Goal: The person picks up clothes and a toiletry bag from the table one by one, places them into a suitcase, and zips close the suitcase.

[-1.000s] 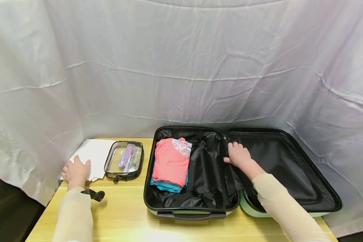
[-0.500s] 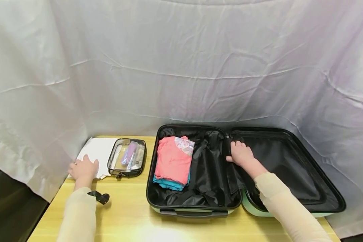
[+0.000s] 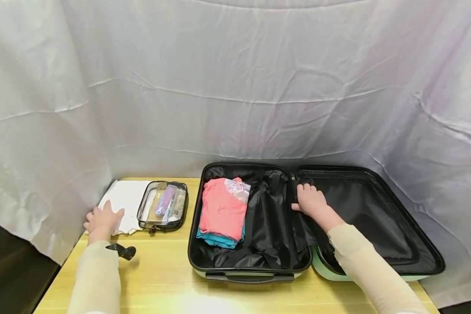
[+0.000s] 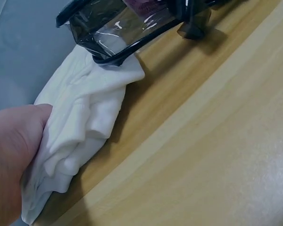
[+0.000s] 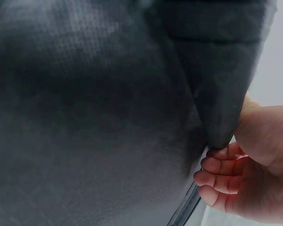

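In the head view, my left hand (image 3: 103, 221) rests with spread fingers on the near left part of a folded white cloth (image 3: 130, 196). The left wrist view shows the thumb against the rumpled cloth (image 4: 78, 122), while the other fingers are hidden there. My right hand (image 3: 311, 201) holds the edge of a black lining flap (image 3: 300, 231) at the hinge side of an open suitcase (image 3: 249, 272). Curled fingertips grip that fabric (image 5: 217, 113) beside a zip in the right wrist view. Folded coral clothing (image 3: 223, 209) lies on blue clothing (image 3: 217, 240) in the suitcase's left half.
A clear black-edged pouch (image 3: 149, 209) with toiletries stands between the white cloth and the suitcase, overlapping the cloth's edge in the left wrist view. The suitcase lid (image 3: 377, 209) lies open at right. Grey curtains (image 3: 239, 87) enclose the wooden table (image 3: 161, 270).
The left fingers have drawn slightly closer together on the white cloth. The right hand keeps its hold on the flap; the head view shifted a little and came back.
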Action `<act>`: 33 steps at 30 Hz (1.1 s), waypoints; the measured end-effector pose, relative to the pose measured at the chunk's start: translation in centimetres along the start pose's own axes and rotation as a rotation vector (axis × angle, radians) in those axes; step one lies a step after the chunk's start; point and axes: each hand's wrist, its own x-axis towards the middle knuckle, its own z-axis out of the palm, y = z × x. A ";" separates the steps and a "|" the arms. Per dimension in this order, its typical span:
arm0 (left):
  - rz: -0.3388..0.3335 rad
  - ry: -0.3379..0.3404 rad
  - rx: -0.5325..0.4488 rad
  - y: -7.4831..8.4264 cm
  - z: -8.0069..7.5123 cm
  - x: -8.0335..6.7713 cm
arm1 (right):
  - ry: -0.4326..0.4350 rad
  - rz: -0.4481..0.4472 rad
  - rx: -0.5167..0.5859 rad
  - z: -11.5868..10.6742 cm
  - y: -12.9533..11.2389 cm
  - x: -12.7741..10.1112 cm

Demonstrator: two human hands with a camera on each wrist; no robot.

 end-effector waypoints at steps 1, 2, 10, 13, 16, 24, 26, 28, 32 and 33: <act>0.000 -0.005 0.000 0.0 0.0 0.0 | 0.002 0.001 -0.001 0.0 0.0 0.0; 0.002 -0.006 0.002 0.0 0.0 0.0 | 0.007 0.001 -0.002 0.1 0.0 0.0; 0.047 0.007 0.001 0.3 -0.3 -0.6 | 0.032 -0.023 -0.052 0.7 0.3 -0.1; 0.062 0.014 0.003 0.4 -0.3 -0.5 | 0.038 -0.029 -0.045 0.8 0.3 -0.1; 0.052 0.024 -0.005 0.4 -0.1 -0.4 | 0.036 -0.032 -0.037 0.7 0.4 -0.1; -0.027 0.041 -0.099 0.5 0.2 0.1 | 0.022 -0.018 -0.043 0.6 0.5 0.1; -0.032 0.039 -0.116 0.5 0.2 0.1 | 0.032 -0.022 -0.040 0.6 0.5 0.1; -0.039 0.029 -0.135 0.5 0.1 0.1 | 0.036 -0.026 -0.038 0.7 0.5 0.2; -0.016 0.025 -0.145 0.4 0.1 -0.1 | 0.038 -0.029 -0.028 0.8 0.4 0.3; -0.006 0.028 -0.142 0.3 0.1 -0.1 | 0.034 -0.028 -0.027 0.9 0.4 0.3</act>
